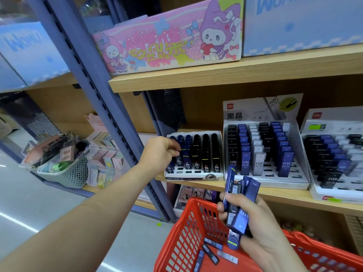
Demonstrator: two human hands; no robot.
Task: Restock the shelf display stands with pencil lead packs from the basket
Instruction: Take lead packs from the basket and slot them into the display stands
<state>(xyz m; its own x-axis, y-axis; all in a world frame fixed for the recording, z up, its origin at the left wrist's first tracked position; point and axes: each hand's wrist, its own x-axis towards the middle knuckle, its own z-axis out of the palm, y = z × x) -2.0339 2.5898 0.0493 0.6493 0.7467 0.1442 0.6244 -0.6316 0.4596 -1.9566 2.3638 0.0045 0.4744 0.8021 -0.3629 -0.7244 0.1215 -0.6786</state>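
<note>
Right hand (253, 218) grips a bunch of blue lead packs (240, 201) over the red basket (182, 238); loose packs (210, 250) lie on its floor. Left hand (160, 152) has its fingers curled at the small display stand (194, 175) on the shelf, can't tell if pinching a pack. Blue upright (110, 124) stands just left, bigger stand (263, 179) just right.

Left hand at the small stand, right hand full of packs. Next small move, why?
Probably seat the lead pack that the left hand seems to pinch into a blue column of the small stand, then release. The right hand grips a bunch of blue packs over the red basket, waiting to go next.
</note>
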